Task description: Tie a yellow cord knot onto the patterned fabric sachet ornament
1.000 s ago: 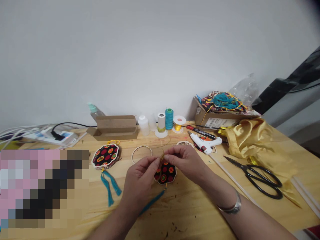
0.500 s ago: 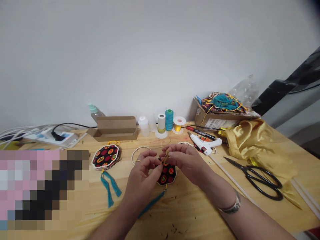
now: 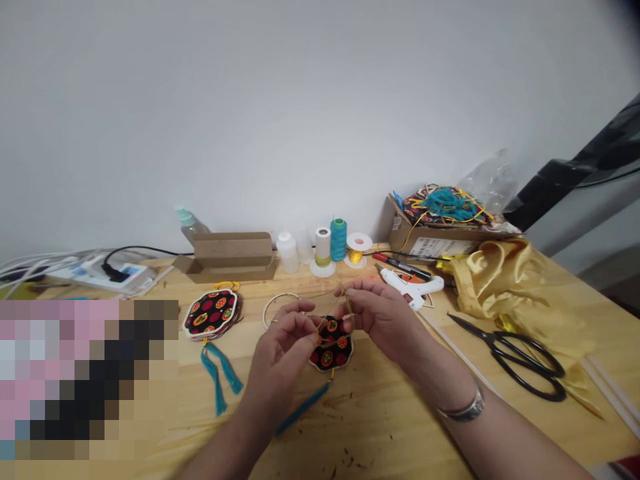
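Note:
Both hands pinch a thin yellow-gold cord (image 3: 349,308) above the table. My left hand (image 3: 286,347) grips one part of it between thumb and forefinger. My right hand (image 3: 376,317) closes its fingertips on the other part, and a loop of cord hangs between the two. Beneath them lies a dark patterned pendant (image 3: 331,357) with rounded lobes and red and green flower prints; my fingers cover part of its upper edge. A teal tassel (image 3: 303,408) trails from its bottom. Behind my left hand, a pale ring (image 3: 270,308) rests partly hidden.
Stacked patterned pendants (image 3: 212,313) with teal tassels lie left. Along the wall stand an open cardboard box (image 3: 233,257), bottles and thread spools (image 3: 339,240). A glue gun (image 3: 413,288), black scissors (image 3: 515,360), gold cloth (image 3: 500,277) and a filled box (image 3: 425,243) are at right.
The hands have drawn slightly apart, and the cord between them has opened from a bunched strand into a loop. More of the pendant below shows.

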### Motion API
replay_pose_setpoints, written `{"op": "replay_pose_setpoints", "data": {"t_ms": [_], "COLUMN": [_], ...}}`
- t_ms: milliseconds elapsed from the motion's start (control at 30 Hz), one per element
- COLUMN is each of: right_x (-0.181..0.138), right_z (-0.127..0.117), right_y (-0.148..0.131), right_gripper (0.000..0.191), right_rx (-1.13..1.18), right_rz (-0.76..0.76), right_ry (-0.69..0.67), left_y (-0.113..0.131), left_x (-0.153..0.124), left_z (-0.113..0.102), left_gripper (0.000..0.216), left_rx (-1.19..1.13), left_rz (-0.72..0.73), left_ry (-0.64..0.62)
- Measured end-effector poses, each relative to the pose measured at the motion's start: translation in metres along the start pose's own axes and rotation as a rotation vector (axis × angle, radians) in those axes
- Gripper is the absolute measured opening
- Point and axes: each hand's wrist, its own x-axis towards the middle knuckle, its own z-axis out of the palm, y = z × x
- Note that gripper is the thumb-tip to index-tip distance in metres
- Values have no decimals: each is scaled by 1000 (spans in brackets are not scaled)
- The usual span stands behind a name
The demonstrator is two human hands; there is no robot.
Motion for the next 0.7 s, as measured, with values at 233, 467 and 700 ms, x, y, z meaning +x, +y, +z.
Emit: {"op": "replay_pose_setpoints", "data": {"t_ms": [233,467,700], "right_x": [-2,-6,-8], "right_z": [0,9,13], "right_y": [1,2,4], "right_gripper": [12,14,10], "right_rx": [-106,-229,-529], "right_rz": [-32,-26,-115], "right_ry": [-5,-34,-25], "left_y": [-1,-1,-2], "left_x": [0,4,0], "left_z": [0,-5,2], "left_gripper": [28,21,21], "left_rx": [-172,184,2], "left_rz": [-129,168,62], "left_ry": [27,258,46]}}
